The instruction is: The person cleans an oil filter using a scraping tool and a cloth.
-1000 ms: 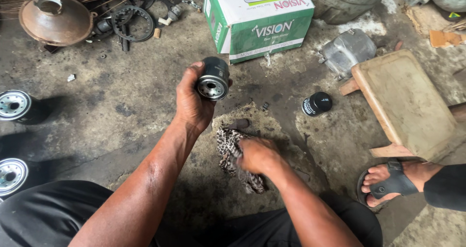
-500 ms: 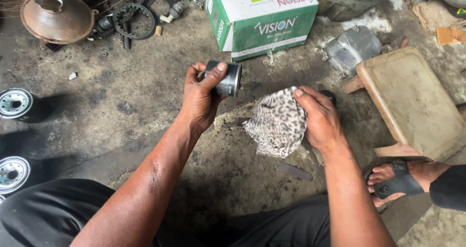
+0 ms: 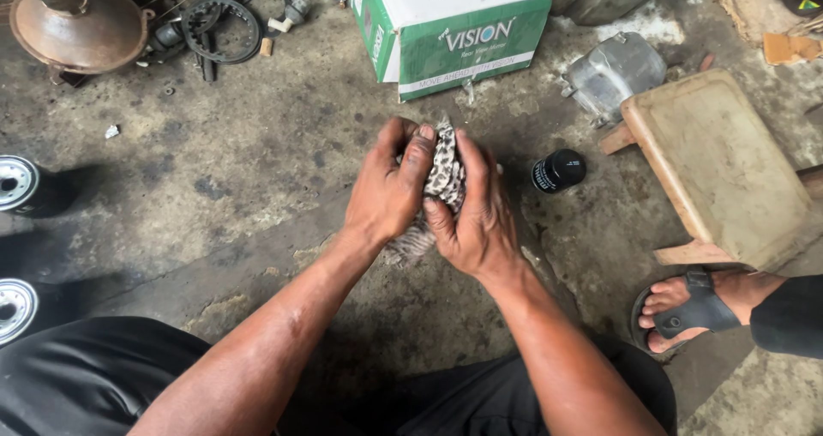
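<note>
Clasping spotted rag [image 3: 443, 172] — both hands' fingers [image 3: 470, 166] clenched round it; black filter [image 3: 558, 170], wooden stool [image 3: 718, 163] near.

Soft spotted cloth rag [image 3: 444, 175], glossy black metal canister [image 3: 559, 170], matt worn wooden stool [image 3: 718, 166], rough stained concrete floor [image 3: 240, 179].

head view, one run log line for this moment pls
left hand: clasped on spotted rag | right hand: pressing the rag from the other side | black cylinder: on floor, apart | green box: beyond hands
</note>
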